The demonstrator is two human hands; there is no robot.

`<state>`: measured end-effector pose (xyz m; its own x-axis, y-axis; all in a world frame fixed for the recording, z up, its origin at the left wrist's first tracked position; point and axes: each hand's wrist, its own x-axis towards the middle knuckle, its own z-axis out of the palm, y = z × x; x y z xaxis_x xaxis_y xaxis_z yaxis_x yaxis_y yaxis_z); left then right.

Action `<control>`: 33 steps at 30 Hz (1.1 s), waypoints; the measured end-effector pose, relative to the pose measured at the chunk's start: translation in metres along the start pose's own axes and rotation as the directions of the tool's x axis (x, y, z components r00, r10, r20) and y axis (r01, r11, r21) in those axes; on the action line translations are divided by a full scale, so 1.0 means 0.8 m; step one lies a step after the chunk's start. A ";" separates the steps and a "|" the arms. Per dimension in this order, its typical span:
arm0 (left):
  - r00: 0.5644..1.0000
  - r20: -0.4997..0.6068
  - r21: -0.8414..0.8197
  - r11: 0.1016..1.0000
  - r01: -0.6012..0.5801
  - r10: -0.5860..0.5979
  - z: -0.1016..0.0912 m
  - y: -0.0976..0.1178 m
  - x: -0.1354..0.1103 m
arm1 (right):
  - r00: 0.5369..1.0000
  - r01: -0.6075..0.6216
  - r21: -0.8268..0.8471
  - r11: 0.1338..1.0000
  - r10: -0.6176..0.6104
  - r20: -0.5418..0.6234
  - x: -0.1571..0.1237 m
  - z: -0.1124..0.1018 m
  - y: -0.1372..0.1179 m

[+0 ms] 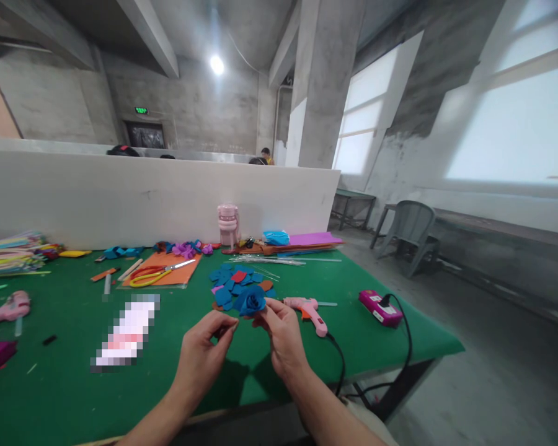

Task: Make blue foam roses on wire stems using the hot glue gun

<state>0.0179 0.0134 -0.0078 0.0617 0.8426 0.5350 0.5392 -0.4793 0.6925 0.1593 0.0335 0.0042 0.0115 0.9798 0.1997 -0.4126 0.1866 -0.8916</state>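
My right hand (281,331) pinches a blue felt flower (250,301) at its base and holds it just above the green table (74,384). My left hand (204,347) is right beside it, with fingers curled and fingertips pinched near the flower's lower left; what it holds, if anything, is too small to make out. Behind the flower lies a pile of blue felt petals (235,282) with a red piece among them. A pink glue gun (307,308) rests on the table just right of my right hand.
Orange-handled scissors (160,272) lie on an orange sheet. A magenta power box (380,308) with a black cable sits near the right edge. A pink bottle (228,224), felt sheets and a white partition are at the back. Another glue gun (4,308) lies far left.
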 end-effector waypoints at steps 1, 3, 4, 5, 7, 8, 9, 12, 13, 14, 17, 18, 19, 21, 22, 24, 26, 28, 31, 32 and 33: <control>1.000 0.002 0.006 1.000 0.002 -0.002 0.000 0.001 0.000 | 1.000 -0.003 -0.001 1.000 0.003 -0.003 0.000 0.000 0.000; 1.000 0.001 0.029 1.000 0.008 -0.008 -0.001 0.003 0.001 | 1.000 -0.006 -0.003 1.000 0.006 -0.004 0.000 -0.001 -0.001; 1.000 -0.001 0.040 0.999 0.009 -0.009 -0.001 0.003 0.001 | 1.000 -0.006 -0.004 1.000 0.006 -0.003 0.000 -0.001 -0.001; 1.000 -0.002 0.051 0.999 0.007 -0.007 -0.001 0.004 0.002 | 1.000 -0.007 -0.005 1.000 0.007 -0.003 0.000 -0.001 -0.001; 1.000 -0.004 0.069 0.998 -0.004 0.004 -0.002 0.003 0.002 | 1.000 -0.008 -0.007 1.000 0.008 0.001 0.000 -0.001 -0.001; 1.000 -0.006 0.075 0.997 -0.011 0.011 -0.002 0.003 0.002 | 1.000 -0.008 -0.007 1.000 0.008 0.002 -0.001 -0.001 -0.001; 1.000 -0.008 0.081 0.997 -0.017 0.017 -0.002 0.002 0.002 | 1.000 -0.007 -0.008 1.000 0.007 0.005 -0.001 0.000 -0.001; 1.000 -0.013 0.062 0.998 -0.019 0.020 -0.002 0.000 0.002 | 1.000 -0.008 -0.002 1.000 0.008 0.008 -0.001 0.000 0.000; 1.000 -0.014 0.040 0.999 -0.019 0.019 -0.002 0.000 0.002 | 1.000 -0.016 0.012 1.000 0.016 -0.001 0.000 0.000 0.000; 1.000 -0.020 0.012 1.000 -0.019 0.019 -0.003 0.001 0.002 | 0.999 -0.031 0.035 0.999 0.032 -0.018 0.001 -0.001 0.001; 0.999 -0.053 -0.112 0.994 -0.006 0.000 -0.010 0.007 0.005 | 0.989 -0.113 0.120 0.986 0.123 -0.080 0.008 -0.005 0.005; 0.998 -0.056 -0.154 0.988 0.009 -0.017 -0.014 0.010 0.007 | 0.985 -0.141 0.133 0.981 0.153 -0.086 0.010 -0.007 0.006; 0.998 -0.047 -0.190 0.981 0.032 -0.041 -0.019 0.013 0.010 | 0.981 -0.164 0.133 0.977 0.176 -0.084 0.012 -0.009 0.008; 0.996 0.003 -0.203 0.975 0.090 -0.091 -0.030 0.018 0.016 | 0.977 -0.199 0.093 0.976 0.204 -0.058 0.016 -0.011 0.013; 0.994 0.020 -0.195 0.975 0.109 -0.108 -0.036 0.020 0.020 | 0.977 -0.211 0.055 0.976 0.213 -0.032 0.016 -0.011 0.015; 0.992 0.049 -0.182 0.976 0.120 -0.113 -0.046 0.023 0.025 | 0.973 -0.229 -0.027 0.973 0.230 0.032 0.016 -0.010 0.020; 0.990 0.068 -0.193 0.972 0.132 -0.121 -0.054 0.025 0.029 | 0.963 -0.240 -0.091 0.966 0.249 0.101 0.013 -0.007 0.024; 0.987 0.086 -0.229 0.961 0.154 -0.138 -0.059 0.028 0.029 | 0.954 -0.248 -0.122 0.961 0.264 0.144 0.010 -0.005 0.028; 0.984 0.101 -0.265 0.950 0.167 -0.145 -0.061 0.030 0.024 | 0.947 -0.241 -0.161 0.957 0.268 0.175 0.007 -0.003 0.031; 0.985 0.101 -0.263 0.951 0.161 -0.139 -0.062 0.030 0.021 | 0.948 -0.235 -0.169 0.957 0.265 0.179 0.007 -0.003 0.032; 0.986 0.101 -0.256 0.955 0.152 -0.130 -0.063 0.030 0.019 | 0.948 -0.230 -0.177 0.957 0.261 0.180 0.007 -0.004 0.032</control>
<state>-0.0105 0.0023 0.0410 0.0753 0.9181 0.3891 0.3092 -0.3925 0.8662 0.1515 0.0443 -0.0188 -0.2610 0.9649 0.0302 -0.2366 -0.0336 -0.9710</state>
